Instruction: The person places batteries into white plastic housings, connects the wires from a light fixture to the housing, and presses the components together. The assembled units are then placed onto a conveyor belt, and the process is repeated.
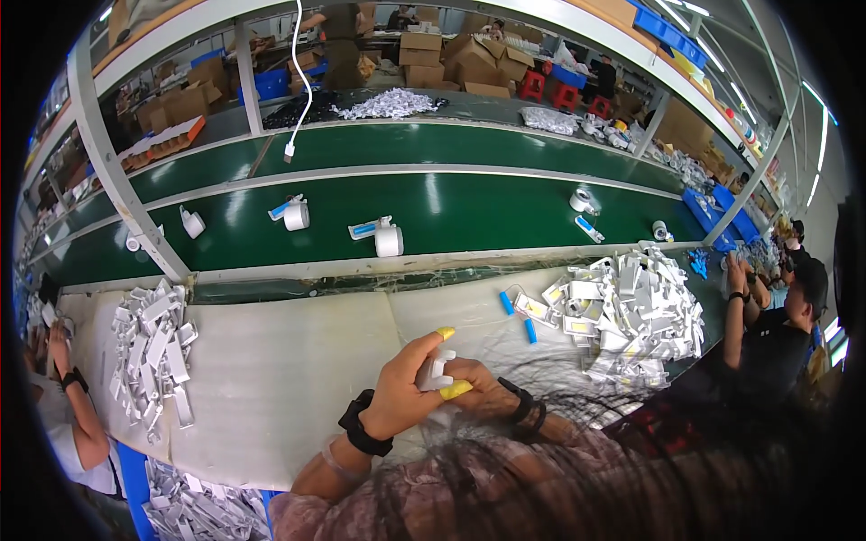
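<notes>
Just over the padded table, both hands meet at a small white plastic part [436, 370]. My left hand [392, 388] is closed on it, with its index finger reaching up past the top of the part. My right hand [487, 392] curls against the other side, its fingers closed at the part and partly hidden. Yellow covers show on two fingertips. To the right of the hands lie two blue cylindrical cells [519, 317] beside a large heap of white plastic housings [631, 307], some with yellow panels.
Another pile of white casings [152, 352] lies left, above a blue bin [135, 487] of similar pieces. Beyond runs a green conveyor [487, 212] carrying white round units [388, 240]. A white cable [307, 81] hangs over it. Co-workers sit at both sides; one [785, 316] is at right.
</notes>
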